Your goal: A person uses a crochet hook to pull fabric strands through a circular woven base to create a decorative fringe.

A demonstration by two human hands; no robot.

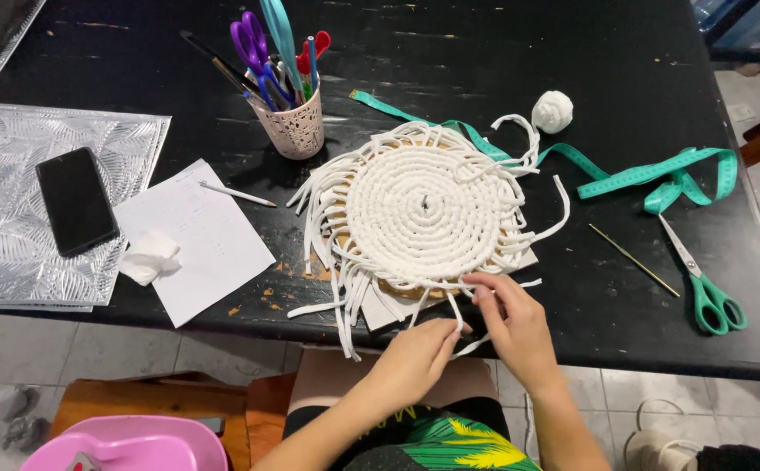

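A round white woven mat (423, 209) of fabric strips lies on a cardboard disc on the black table (502, 52), loose strip ends fringing its rim. My left hand (419, 358) pinches one white strip (456, 316) at the mat's near edge, just past the table's front edge. My right hand (511, 318) holds another strip end right beside it, fingers on the mat's rim. Both hands work at the same spot at the lower right of the mat.
A white cup of scissors and pens (293, 122) stands behind the mat. A green tape measure (659, 179), green scissors (702, 283), a thin crochet hook (633, 259), a white ball of strip (552, 111), paper with a pencil (197, 235), a black phone (75, 201) lie around.
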